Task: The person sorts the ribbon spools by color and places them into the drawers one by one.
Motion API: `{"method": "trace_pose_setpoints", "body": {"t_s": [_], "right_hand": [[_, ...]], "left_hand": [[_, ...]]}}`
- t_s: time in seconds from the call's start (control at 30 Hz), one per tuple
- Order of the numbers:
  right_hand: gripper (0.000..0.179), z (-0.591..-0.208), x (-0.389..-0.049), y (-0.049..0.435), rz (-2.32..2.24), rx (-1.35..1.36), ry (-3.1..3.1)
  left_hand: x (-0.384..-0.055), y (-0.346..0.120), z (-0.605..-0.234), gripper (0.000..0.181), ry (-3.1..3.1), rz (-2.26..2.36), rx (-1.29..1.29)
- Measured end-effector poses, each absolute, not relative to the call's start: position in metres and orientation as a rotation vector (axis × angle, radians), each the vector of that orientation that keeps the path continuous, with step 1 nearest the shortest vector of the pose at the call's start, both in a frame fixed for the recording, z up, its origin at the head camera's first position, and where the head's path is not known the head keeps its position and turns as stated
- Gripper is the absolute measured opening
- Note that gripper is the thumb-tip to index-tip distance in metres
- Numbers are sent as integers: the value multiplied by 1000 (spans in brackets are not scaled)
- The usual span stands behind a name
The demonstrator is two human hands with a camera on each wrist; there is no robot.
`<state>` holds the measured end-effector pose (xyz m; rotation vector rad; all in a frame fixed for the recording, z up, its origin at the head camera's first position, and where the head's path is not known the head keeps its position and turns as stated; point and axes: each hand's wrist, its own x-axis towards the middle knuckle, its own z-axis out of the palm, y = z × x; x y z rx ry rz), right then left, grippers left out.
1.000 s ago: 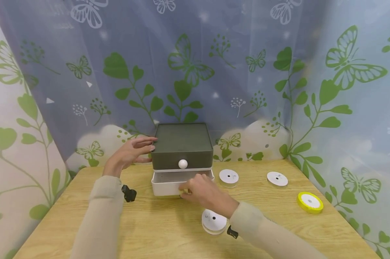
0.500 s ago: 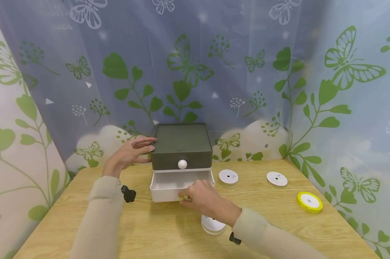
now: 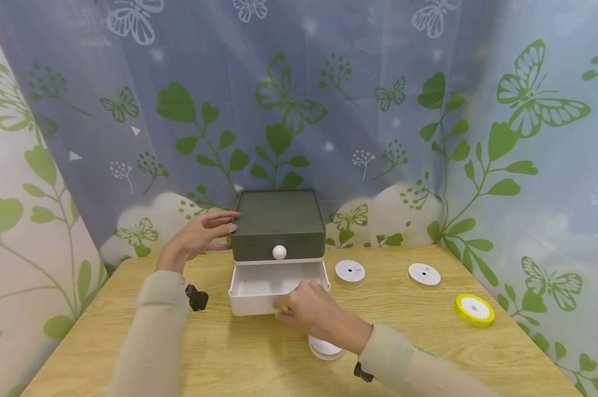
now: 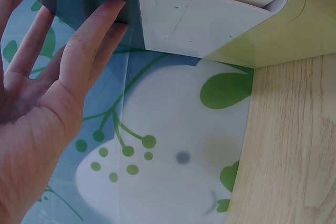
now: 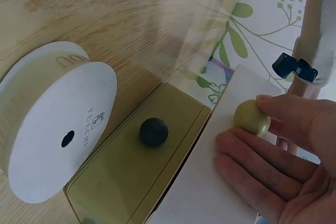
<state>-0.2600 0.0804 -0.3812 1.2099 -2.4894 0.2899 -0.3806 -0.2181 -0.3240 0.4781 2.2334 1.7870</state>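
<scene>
Pinching the mustard-coloured round knob (image 5: 251, 118) between thumb and fingers, the right hand (image 3: 316, 310) holds the white drawer (image 3: 251, 305), which juts from a three-tier cabinet (image 3: 281, 212) on the wood-grain table (image 3: 239, 353). Its dark green top tier bears a white knob (image 3: 279, 252); the left hand (image 3: 197, 235), fingers spread, touches that tier's side. The head view hides the olive bottom tier (image 5: 118, 179) and its black knob (image 5: 154, 132); the right hand partly covers a ribbon spool (image 3: 326, 349).
</scene>
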Motion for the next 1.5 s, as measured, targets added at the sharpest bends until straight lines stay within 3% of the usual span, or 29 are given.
{"method": "trace_pose_setpoints", "body": {"t_s": [1.5], "right_hand": [[25, -382, -236, 85, 277, 1267, -2482]], "left_hand": [[-383, -218, -325, 60, 2238, 1792, 486]]}}
